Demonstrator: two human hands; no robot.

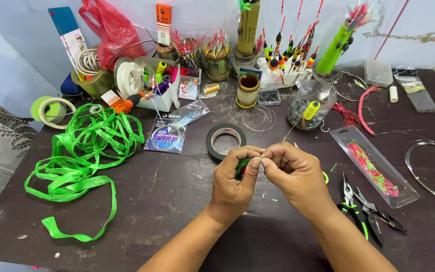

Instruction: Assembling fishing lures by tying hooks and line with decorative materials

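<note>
Small green spool is sitting at lower centre of the frame, mostly hidden inside the left hand, whose grip is closing around it. Right hand is meeting the left thumb tip to tip, its grip pinching something too small to identify; a thin thread is running from the pinch up toward the yellow bobbin leaning on the glass jar. Just above the hands, a black tape roll is lying flat on the dark worktop. Right of the hands, pliers with green-black handles are resting beside a clear packet of pink and green pieces. At left of the frame, a loose green ribbon is sprawling in loops. Along the upper edge, fishing floats are standing upright in a holder.
</note>
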